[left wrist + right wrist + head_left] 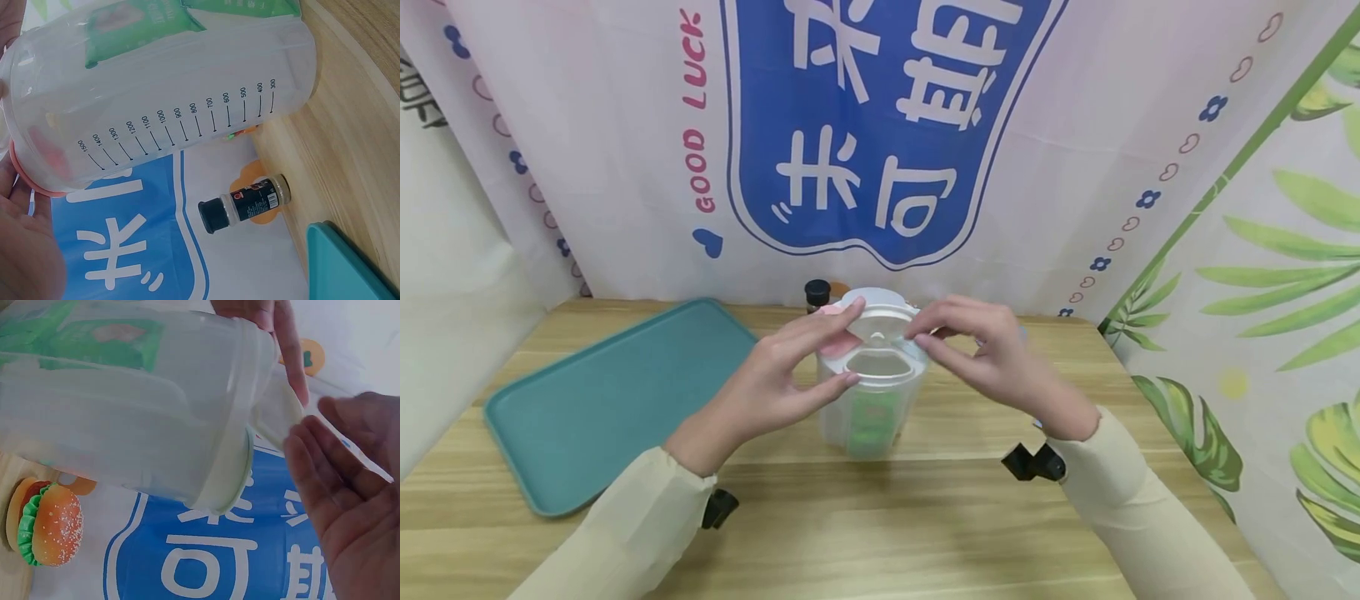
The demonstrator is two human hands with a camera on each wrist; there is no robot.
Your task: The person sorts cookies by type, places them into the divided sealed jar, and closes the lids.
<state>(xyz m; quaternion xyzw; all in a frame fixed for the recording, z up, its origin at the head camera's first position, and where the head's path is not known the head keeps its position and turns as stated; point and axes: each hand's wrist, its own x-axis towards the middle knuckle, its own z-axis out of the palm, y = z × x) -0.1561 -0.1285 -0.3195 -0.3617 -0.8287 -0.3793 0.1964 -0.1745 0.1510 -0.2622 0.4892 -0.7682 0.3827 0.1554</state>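
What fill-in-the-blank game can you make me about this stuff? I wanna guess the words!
1. The packets inside the clear container look mostly ____.
2. The biggest number showing on the container is ____.
3. The cap on the small bottle is ____.
4. In the head view, the teal tray lies on the table's ____ side.

Missing words: green; 1500; black; left.

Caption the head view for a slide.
Left hand and right hand at the lid of a translucent container, a teal tray alongside on the wood-grain table.
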